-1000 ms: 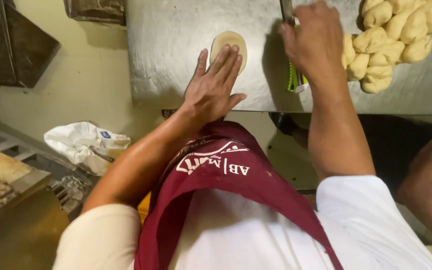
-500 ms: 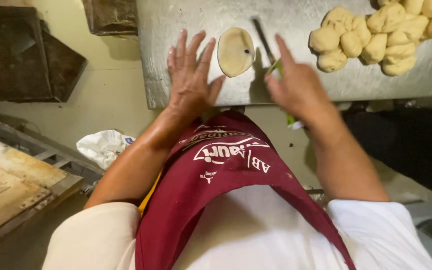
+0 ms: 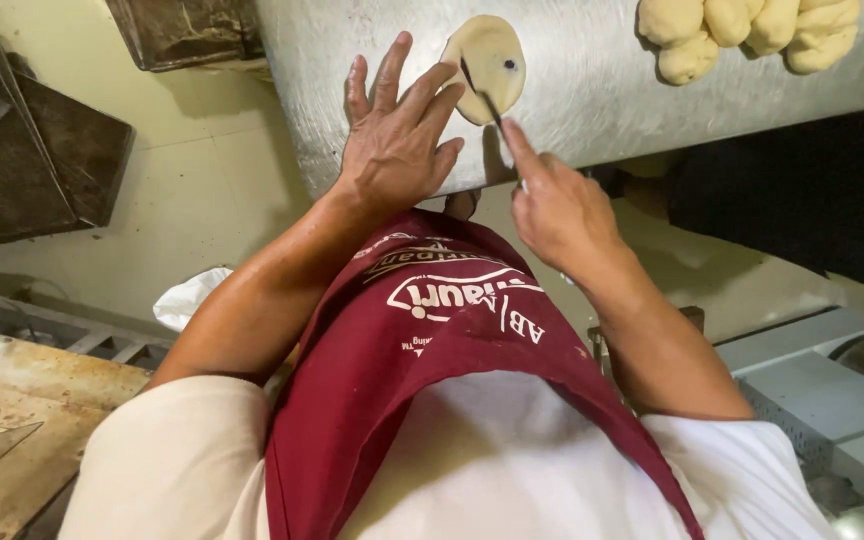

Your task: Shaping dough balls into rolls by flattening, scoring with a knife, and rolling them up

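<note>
A flat pale disc of dough (image 3: 487, 66) lies on the steel table (image 3: 592, 90), with a small dark hole in it. My right hand (image 3: 552, 205) grips a thin knife (image 3: 482, 95), forefinger along its back, and the blade tip rests on the disc. My left hand (image 3: 392, 140) lies flat on the table just left of the disc, fingers spread, holding nothing. Below the hands I see my dark red apron and white shirt.
A heap of dough balls (image 3: 752, 30) sits at the table's far right. Dark baking trays (image 3: 32, 140) lean on the floor at left, another tray (image 3: 187, 30) at top. A crumpled white bag (image 3: 187, 300) lies on the floor; a wooden board (image 3: 22, 420) at lower left.
My right hand has drawn back toward the table's near edge and brought the knife tip onto the dough disc. My left hand stays flat beside it. The view has shifted.
</note>
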